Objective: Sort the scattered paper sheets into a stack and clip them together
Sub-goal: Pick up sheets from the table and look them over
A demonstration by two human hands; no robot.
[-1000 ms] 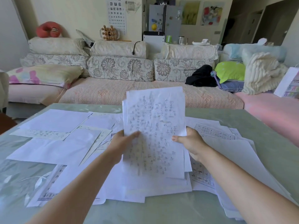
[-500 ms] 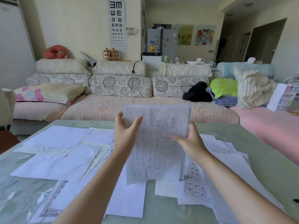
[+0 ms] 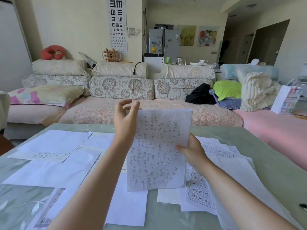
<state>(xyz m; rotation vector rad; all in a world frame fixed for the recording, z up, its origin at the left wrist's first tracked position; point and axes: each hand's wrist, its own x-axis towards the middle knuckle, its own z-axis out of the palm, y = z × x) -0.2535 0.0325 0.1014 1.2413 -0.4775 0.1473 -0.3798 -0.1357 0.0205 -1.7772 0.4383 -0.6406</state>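
Note:
I hold a thin stack of handwritten sheets (image 3: 159,146) upright over the table, its lower edge just above the papers lying there. My right hand (image 3: 192,151) grips the stack's right edge. My left hand (image 3: 125,123) is raised along the stack's left edge with its fingers apart, and only the thumb touches the top left corner. Loose white sheets (image 3: 54,170) lie spread over the left and middle of the table. More sheets, one printed with a grid (image 3: 199,188), lie overlapped on the right.
The green glass-topped table (image 3: 274,163) runs to the frame's right edge, where a small dark object (image 3: 303,207) lies. A floral sofa (image 3: 149,113) with cushions, a black garment and blankets stands just beyond the table's far edge.
The stack has been lifted off the table and tipped upright. My left hand slid up from mid-edge to the top left corner and opened. My view has tilted upward.

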